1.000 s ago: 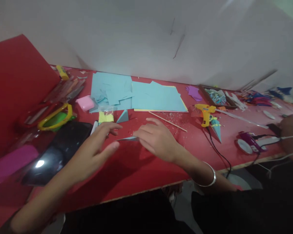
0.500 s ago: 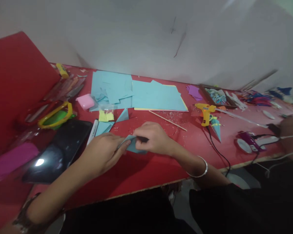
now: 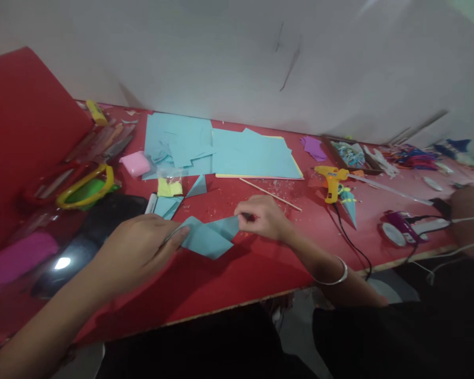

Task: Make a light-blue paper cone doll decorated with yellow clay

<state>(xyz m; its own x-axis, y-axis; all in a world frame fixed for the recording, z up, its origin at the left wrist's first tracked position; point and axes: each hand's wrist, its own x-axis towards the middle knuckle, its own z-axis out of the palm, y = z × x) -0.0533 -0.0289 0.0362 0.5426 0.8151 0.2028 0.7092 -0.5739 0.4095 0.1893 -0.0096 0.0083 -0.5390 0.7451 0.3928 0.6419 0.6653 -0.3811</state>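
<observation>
Left hand hides one end of the blue paper.

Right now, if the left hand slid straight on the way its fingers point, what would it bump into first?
Most likely the blue paper that the left hand holds, reaching out ahead of it. Past that, the right hand seems next in line, though depth is hard to judge here.
</observation>
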